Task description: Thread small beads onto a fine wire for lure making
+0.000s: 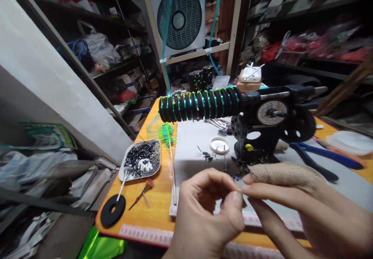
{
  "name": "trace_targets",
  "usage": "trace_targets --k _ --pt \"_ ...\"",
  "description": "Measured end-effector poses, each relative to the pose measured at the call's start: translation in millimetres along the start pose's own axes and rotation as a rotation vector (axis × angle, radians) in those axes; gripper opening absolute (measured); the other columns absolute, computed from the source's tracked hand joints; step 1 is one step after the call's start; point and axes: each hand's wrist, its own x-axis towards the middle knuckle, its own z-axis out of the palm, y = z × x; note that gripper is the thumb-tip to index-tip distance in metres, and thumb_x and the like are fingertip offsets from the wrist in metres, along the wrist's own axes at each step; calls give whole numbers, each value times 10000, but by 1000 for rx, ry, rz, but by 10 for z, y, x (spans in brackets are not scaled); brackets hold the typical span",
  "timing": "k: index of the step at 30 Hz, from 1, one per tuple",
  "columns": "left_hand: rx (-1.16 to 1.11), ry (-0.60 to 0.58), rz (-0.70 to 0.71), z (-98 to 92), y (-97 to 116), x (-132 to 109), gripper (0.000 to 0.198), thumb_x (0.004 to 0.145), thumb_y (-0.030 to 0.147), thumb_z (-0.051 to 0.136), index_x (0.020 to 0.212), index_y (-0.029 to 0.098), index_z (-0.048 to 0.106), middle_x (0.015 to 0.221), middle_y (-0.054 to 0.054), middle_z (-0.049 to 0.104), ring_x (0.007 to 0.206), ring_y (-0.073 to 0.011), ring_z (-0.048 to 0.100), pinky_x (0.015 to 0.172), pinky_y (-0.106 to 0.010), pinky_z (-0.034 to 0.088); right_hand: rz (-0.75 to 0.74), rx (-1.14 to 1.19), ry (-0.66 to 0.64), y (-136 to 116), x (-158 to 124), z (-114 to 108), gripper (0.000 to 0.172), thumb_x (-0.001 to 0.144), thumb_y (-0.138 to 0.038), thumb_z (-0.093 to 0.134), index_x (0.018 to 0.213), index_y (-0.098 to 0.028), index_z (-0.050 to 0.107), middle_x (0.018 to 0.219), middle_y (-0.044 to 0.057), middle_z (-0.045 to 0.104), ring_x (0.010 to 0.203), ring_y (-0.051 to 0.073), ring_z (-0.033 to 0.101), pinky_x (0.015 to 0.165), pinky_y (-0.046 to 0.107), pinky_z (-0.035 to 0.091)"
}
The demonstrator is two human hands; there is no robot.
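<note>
My left hand is closed in a pinch, thumb against forefinger, over the near edge of the white board. Whatever lies between those fingertips is too small to make out. Fingertips of my right hand meet the left ones, and a beige wrap covers one of its fingers. Just behind the hands is a scatter of small dark and coloured bits. Above them, a row of black foam rings wound with green and blue line sits on the shaft of a black winding machine with a white dial.
To the left are a white tray of small black tubes, a brush, a loose black ring and a stick with a green bristly head. A round white lid lies mid-board; blue-handled pliers lie right. A fan stands behind.
</note>
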Motion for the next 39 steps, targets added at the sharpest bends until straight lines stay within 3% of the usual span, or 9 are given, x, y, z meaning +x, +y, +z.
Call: trace_targets --k 2,7,13,16,19,24,28,33,39 --pt "128 79 140 -5 -108 -37 44 915 198 883 909 240 897 838 -31 806 712 -169 651 673 -267 550 22 56 -39 23 -19 -12 182 1200 -207 719 1331 -310 790 1220 35 814 1082 141 858 935 130 700" --pt "297 110 546 -19 -161 -114 256 930 35 876 984 283 904 864 4 889 722 -153 766 662 -227 579 164 217 -7 -6 -47 37 84 1266 -304 696 1215 -339 752 1131 -15 812 1037 106 866 915 91 666" --pt "66 114 153 -25 -91 -266 173 1062 134 883 975 261 805 981 -21 925 799 -155 833 790 -244 696 198 235 -9 -19 -93 76 95 1244 -280 704 1165 -329 722 1090 -21 802 957 112 867 829 78 658" --pt "138 84 111 -51 -90 -276 231 994 38 853 1018 267 839 958 0 911 788 -137 836 804 -205 699 191 216 -33 -28 -88 67 109 1245 -273 687 1155 -332 708 1077 -20 809 933 115 876 803 78 663" --pt "362 53 360 -85 -43 -200 474 875 -43 829 1172 313 931 923 20 903 776 -123 832 777 -141 676 196 220 -46 -61 -71 51 132 1252 -263 662 1151 -337 703 1064 -30 820 927 101 879 801 72 659" --pt "654 -64 764 -133 110 -32 303 849 -52 858 998 211 872 811 -24 895 650 -139 844 668 -133 689 333 250 -7 -103 -166 43 144 1155 -402 829 1057 -306 783 983 36 816 919 231 882 766 249 728" --pt "512 -2 731 -123 -51 -83 280 943 -30 850 1057 223 889 877 -32 936 768 -155 908 769 -137 717 458 268 11 -83 -307 81 346 1032 -617 945 1025 -288 838 1005 88 817 991 318 855 779 348 745" --pt "242 75 572 -67 -313 -217 85 1098 215 951 1104 299 942 939 -10 935 848 -150 894 806 -151 709 504 299 -4 -52 -376 126 423 1012 -704 935 994 -290 844 1009 95 804 1007 321 833 801 360 745" --pt "125 175 341 40 -193 -321 87 1064 391 1037 1017 356 973 983 19 858 922 -146 821 878 -196 667 563 367 -51 -55 -334 101 410 1027 -689 932 998 -287 853 1004 94 808 994 315 834 794 354 747"
